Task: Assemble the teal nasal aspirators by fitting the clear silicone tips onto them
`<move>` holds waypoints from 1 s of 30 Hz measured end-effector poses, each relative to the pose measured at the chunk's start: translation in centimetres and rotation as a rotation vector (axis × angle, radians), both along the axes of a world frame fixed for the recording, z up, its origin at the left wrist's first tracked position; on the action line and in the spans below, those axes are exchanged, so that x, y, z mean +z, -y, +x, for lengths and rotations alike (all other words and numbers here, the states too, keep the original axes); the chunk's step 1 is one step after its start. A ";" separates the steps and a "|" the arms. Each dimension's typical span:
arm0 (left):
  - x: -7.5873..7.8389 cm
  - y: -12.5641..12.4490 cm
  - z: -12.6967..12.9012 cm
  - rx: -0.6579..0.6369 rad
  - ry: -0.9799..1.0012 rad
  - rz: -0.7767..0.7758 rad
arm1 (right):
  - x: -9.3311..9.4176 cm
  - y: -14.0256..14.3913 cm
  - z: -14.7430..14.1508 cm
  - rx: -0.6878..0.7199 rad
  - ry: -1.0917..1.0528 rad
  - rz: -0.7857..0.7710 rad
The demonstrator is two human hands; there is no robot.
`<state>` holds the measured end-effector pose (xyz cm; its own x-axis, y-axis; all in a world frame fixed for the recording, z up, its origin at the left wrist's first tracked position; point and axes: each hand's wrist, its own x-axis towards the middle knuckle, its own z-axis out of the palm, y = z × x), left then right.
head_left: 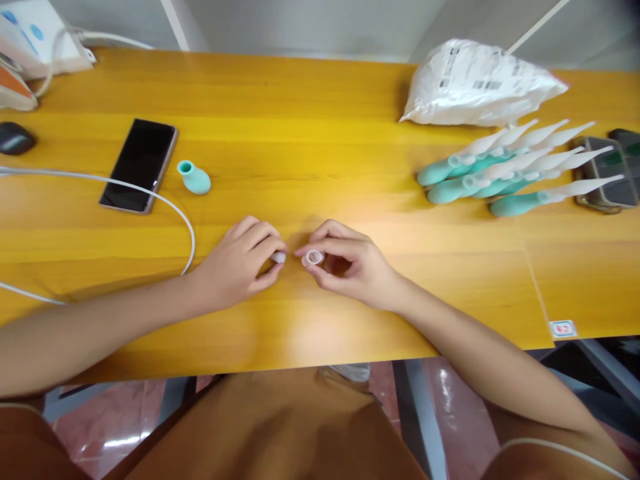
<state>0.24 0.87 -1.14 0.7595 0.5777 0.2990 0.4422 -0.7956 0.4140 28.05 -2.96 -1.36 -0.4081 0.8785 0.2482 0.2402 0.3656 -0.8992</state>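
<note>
Clear plastic ring cap [314, 257] sits pinched in our right hand [350, 267] at table [300, 133] centre; our left hand [240, 260], at nine o'clock, grips a small white tip [278, 257]. We judge joining them needs careful alignment.

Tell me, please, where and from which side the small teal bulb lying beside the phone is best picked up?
Probably at the round body of the teal bulb, pinched from above. It lies on its side on the table with its narrow neck towards the phone; the wide body gives the fingers more to hold. The left hand is nearer.
</note>
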 end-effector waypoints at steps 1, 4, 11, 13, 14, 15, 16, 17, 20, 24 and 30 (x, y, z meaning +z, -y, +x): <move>0.0 -0.1 0.0 -0.018 0.007 -0.020 | -0.1 0.0 0.0 0.011 0.012 0.022; 0.5 -0.1 -0.2 -0.053 0.067 -0.159 | 0.0 -0.1 0.1 0.038 0.044 0.082; 0.9 0.2 -0.5 -0.077 0.213 -0.289 | 0.4 -0.1 0.5 0.107 0.050 0.081; 0.9 0.3 -0.5 -0.039 0.223 -0.321 | 0.4 -0.2 0.6 0.107 0.070 0.067; 0.8 0.3 -0.6 -0.025 0.230 -0.337 | 0.3 -0.2 0.6 0.105 0.079 0.069; 0.8 0.3 -0.6 -0.019 0.237 -0.348 | 0.2 -0.2 0.7 0.103 0.082 0.080; 0.8 0.3 -0.6 -0.022 0.245 -0.353 | 0.0 -0.2 0.7 0.103 0.083 0.092; 0.7 0.3 -0.7 -0.030 0.253 -0.351 | -0.2 -0.2 0.8 0.107 0.085 0.102; 0.7 0.1 -0.7 -0.047 0.247 -0.337 | -0.5 -0.2 0.8 0.127 0.095 0.125; 0.7 -0.1 -0.5 -0.073 0.224 -0.311 | -0.4 -0.1 0.8 0.131 0.108 0.172; 0.9 -0.1 -0.4 -0.128 0.246 -0.268 | -0.3 0.1 0.5 0.110 0.052 0.081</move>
